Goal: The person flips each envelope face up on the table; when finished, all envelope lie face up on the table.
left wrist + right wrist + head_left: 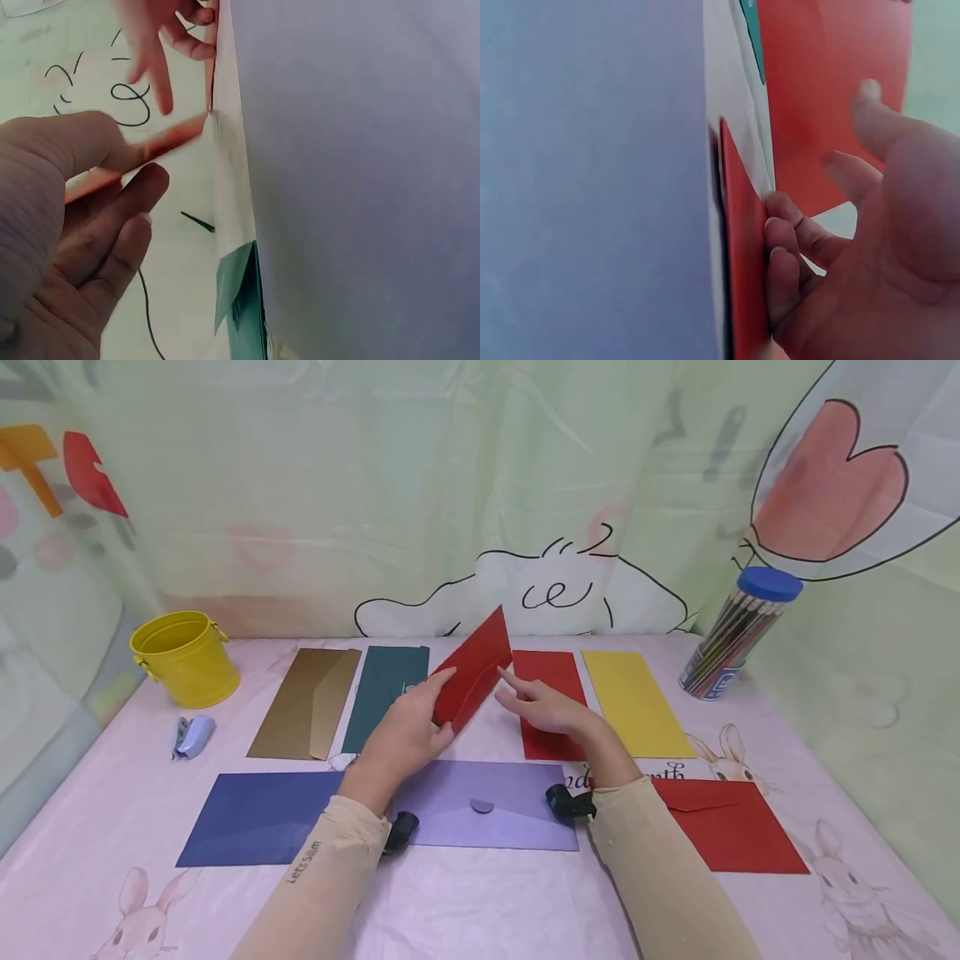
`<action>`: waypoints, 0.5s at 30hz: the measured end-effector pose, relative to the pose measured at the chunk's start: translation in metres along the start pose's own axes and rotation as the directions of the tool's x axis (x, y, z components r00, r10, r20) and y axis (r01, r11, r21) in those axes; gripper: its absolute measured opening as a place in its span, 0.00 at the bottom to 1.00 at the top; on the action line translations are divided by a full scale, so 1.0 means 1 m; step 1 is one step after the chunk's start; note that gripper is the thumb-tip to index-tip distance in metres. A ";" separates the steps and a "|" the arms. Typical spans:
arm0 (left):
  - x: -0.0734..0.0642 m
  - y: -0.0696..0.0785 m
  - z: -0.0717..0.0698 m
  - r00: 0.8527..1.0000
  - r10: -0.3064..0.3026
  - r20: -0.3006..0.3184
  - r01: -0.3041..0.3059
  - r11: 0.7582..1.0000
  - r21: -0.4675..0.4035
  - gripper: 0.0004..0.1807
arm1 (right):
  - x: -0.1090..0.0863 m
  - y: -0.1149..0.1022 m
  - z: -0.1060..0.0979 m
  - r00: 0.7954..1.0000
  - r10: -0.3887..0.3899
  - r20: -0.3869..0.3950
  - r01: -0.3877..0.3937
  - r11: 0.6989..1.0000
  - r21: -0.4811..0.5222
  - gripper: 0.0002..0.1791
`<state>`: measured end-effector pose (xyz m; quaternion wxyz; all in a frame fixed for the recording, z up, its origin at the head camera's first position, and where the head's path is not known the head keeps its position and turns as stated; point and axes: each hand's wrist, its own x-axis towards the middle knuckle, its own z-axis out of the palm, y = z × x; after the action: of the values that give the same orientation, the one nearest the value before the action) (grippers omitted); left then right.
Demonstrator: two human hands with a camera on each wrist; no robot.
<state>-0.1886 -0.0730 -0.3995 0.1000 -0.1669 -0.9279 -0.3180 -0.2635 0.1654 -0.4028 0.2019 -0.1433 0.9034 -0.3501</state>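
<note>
A red envelope (480,664) is raised off the table at a tilt, its flap side facing me. My left hand (403,733) pinches its lower left edge between thumb and fingers, as the left wrist view also shows. Just right of it is my right hand (551,706), index finger extended close to the envelope's edge and the other fingers loosely bent. In the right wrist view the fingers (784,277) are beside a second red envelope (744,247) lying flat; whether they press on it I cannot tell. Below both hands lies a lilac envelope (487,827).
Flat around the hands lie brown (288,706), dark green (386,689), yellow (637,706), blue (255,818) and another red envelope (738,831). A yellow bucket (183,664) and a light purple stapler (193,737) stand left; a blue-lidded pencil tub (738,635) stands right.
</note>
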 end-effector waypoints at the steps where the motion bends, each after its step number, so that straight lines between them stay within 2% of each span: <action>1: 0.000 0.000 0.000 0.999 -0.037 0.018 0.037 0.999 -0.036 0.45 | 0.000 0.000 0.000 1.000 0.004 0.003 -0.004 1.000 -0.024 0.40; 4: 0.001 0.000 0.001 0.991 -0.115 0.067 0.123 0.986 -0.116 0.44 | 0.001 -0.002 0.002 1.000 0.003 0.004 -0.002 0.997 -0.082 0.41; 7: 0.001 0.000 0.000 0.982 -0.160 0.102 0.173 0.975 -0.140 0.39 | 0.001 -0.002 0.003 1.000 -0.010 -0.005 0.009 0.990 -0.138 0.44; 11: -0.001 -0.001 -0.002 0.974 -0.181 0.137 0.200 0.969 -0.145 0.33 | 0.002 -0.001 0.004 1.000 -0.023 -0.014 0.020 0.983 -0.181 0.47; 15: -0.002 -0.003 -0.002 0.975 -0.188 0.116 0.202 0.971 -0.125 0.31 | 0.002 -0.001 0.005 0.999 -0.041 -0.010 0.038 0.979 -0.198 0.46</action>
<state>-0.1878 -0.0766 -0.3997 0.0083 -0.0974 -0.9199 -0.3797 -0.2628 0.1608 -0.4062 0.1732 -0.1780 0.9322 -0.2634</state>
